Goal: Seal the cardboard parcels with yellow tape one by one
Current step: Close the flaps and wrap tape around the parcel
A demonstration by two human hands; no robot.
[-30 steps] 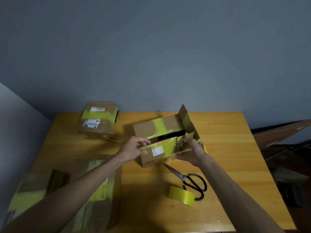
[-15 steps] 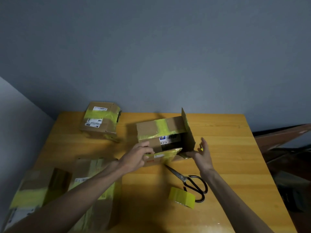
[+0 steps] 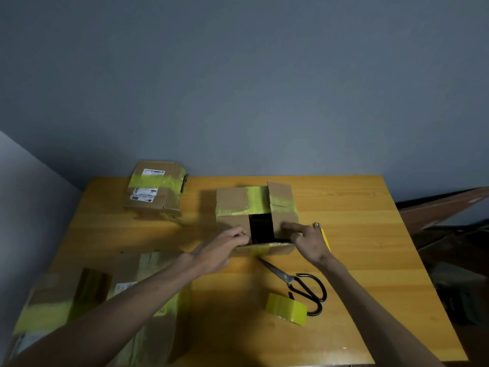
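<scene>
Two grips at one cardboard parcel (image 3: 238, 205), mid-table (image 3: 370, 234). Left grip (image 3: 225, 247) with fingers curled, pinching the inner edge of the left flap (image 3: 232, 223), right at the rim of the dark opening (image 3: 260, 227). Right grip (image 3: 307, 239) spread wide, fingers (image 3: 291, 227) straight and flat on the right flap (image 3: 284, 207), pressing down, nothing enclosed. Between both grips, a square black gap, lid not closed.

Brown board, creased and worn. Broad band of yellow tape (image 3: 254, 200) across the top, beyond the fingertips, carried over from the far flap onto the right one; far corner of that right flap slightly raised. Below the wrists, the near wall of the parcel, a second yellow strip (image 3: 264, 247) along its upper edge.

Behind the right grip, toward the body: black-handled scissors (image 3: 299, 284), blades aimed at the parcel. Closer again to the body, yellow tape roll (image 3: 285, 309), just beside the handle loops. Just outside the right grip, a thin yellow-shafted tool (image 3: 324, 237), kind unclear.

Well beyond the left grip and outward, a sealed parcel (image 3: 154, 190), banded in yellow, white labels on top. Under the left forearm, more taped parcels (image 3: 53, 308), flat and dim, edges blurred
</scene>
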